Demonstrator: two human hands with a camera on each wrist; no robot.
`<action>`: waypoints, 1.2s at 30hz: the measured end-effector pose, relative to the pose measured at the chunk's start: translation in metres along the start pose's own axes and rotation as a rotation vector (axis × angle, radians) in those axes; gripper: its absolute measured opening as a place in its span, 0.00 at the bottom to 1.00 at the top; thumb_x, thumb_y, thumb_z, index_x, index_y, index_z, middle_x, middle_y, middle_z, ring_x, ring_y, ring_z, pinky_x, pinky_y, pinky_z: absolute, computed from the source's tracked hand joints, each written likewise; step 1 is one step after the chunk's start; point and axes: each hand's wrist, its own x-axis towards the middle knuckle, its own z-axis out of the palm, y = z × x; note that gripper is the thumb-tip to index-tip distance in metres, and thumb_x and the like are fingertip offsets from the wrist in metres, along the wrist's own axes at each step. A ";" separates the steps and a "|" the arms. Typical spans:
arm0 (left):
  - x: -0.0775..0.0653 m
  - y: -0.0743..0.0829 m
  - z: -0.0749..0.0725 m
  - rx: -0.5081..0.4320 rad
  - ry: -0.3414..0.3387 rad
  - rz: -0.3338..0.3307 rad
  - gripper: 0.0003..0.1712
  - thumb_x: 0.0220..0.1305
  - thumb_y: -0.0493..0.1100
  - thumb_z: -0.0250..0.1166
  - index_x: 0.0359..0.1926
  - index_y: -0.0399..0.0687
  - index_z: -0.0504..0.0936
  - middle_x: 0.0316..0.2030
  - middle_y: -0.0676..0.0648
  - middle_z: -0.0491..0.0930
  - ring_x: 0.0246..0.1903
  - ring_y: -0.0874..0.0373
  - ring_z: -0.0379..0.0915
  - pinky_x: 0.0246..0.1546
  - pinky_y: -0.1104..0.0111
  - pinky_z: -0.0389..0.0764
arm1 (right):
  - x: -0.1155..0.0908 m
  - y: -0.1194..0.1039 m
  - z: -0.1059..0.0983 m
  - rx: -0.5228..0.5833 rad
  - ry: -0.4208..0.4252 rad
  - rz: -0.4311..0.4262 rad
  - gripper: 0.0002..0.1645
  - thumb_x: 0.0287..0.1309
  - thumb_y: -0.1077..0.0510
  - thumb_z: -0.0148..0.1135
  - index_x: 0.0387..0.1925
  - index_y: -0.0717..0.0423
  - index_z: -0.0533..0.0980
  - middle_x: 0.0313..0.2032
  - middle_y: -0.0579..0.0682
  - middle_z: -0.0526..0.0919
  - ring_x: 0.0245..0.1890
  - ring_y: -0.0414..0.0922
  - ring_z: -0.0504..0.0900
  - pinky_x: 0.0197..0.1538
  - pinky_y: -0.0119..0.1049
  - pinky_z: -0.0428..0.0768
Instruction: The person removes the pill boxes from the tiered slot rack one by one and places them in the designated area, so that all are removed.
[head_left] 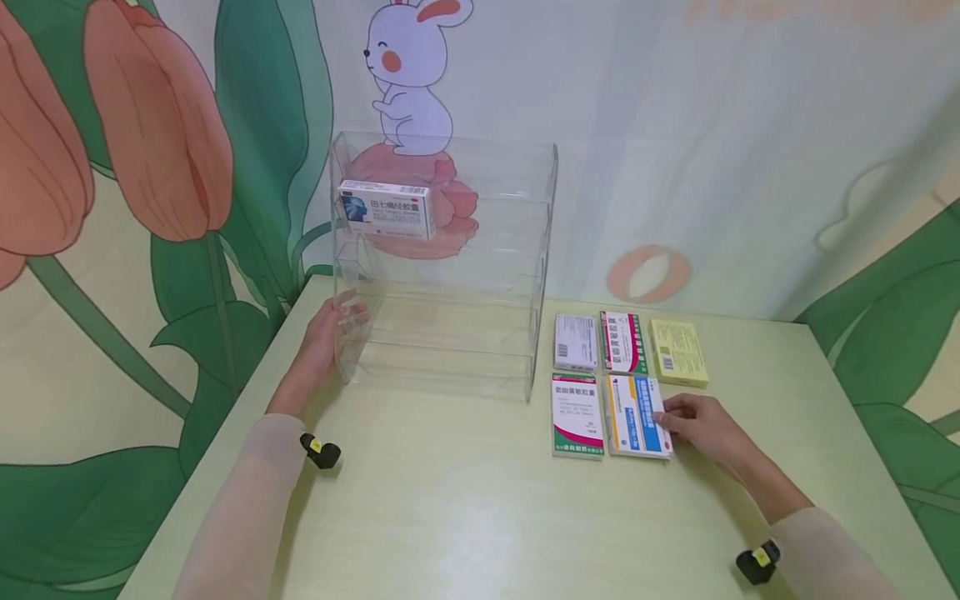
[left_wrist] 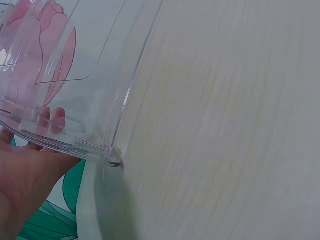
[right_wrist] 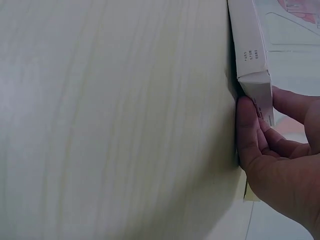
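Your right hand [head_left: 705, 427] has thumb and fingers [right_wrist: 247, 131] pinching the near edge of the blue box [head_left: 636, 414], which lies flat on the table [head_left: 465, 500], not lifted as far as I can tell. Your left hand [head_left: 330, 333] lies flat against the left wall of the clear rack [head_left: 442, 267], fingers straight, steadying it without gripping.

So far one box [head_left: 386, 209] sits on the rack's upper tier, over at the left; the lower tiers look unfilled. Five remain on the table to the rack's right: the blue one, a red-and-white box [head_left: 577, 414] just beside it, and behind them a white box [head_left: 575, 342], a red-green box [head_left: 623, 342] and a yellow box [head_left: 678, 352]. By my reading, you're early on: one shelved, one in your fingers, four waiting.
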 end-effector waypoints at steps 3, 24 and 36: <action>0.002 0.002 0.001 -0.008 -0.005 0.000 0.31 0.86 0.51 0.42 0.82 0.49 0.57 0.76 0.34 0.63 0.75 0.42 0.62 0.75 0.46 0.63 | 0.001 0.001 -0.001 -0.004 0.011 -0.011 0.31 0.75 0.48 0.64 0.63 0.71 0.73 0.49 0.58 0.84 0.43 0.49 0.83 0.46 0.36 0.85; -0.007 0.017 0.001 0.088 -0.041 -0.063 0.35 0.85 0.60 0.43 0.85 0.61 0.53 0.81 0.41 0.57 0.80 0.43 0.52 0.78 0.43 0.53 | -0.004 -0.016 -0.008 -0.322 0.111 -0.105 0.29 0.72 0.46 0.67 0.56 0.69 0.79 0.41 0.56 0.85 0.38 0.49 0.80 0.38 0.39 0.81; -0.009 0.018 -0.003 0.194 -0.065 -0.002 0.41 0.81 0.66 0.50 0.85 0.56 0.56 0.81 0.43 0.59 0.80 0.44 0.53 0.78 0.43 0.56 | -0.020 -0.146 -0.030 -0.360 0.357 -0.579 0.28 0.73 0.49 0.67 0.63 0.65 0.77 0.53 0.61 0.85 0.53 0.59 0.83 0.54 0.58 0.84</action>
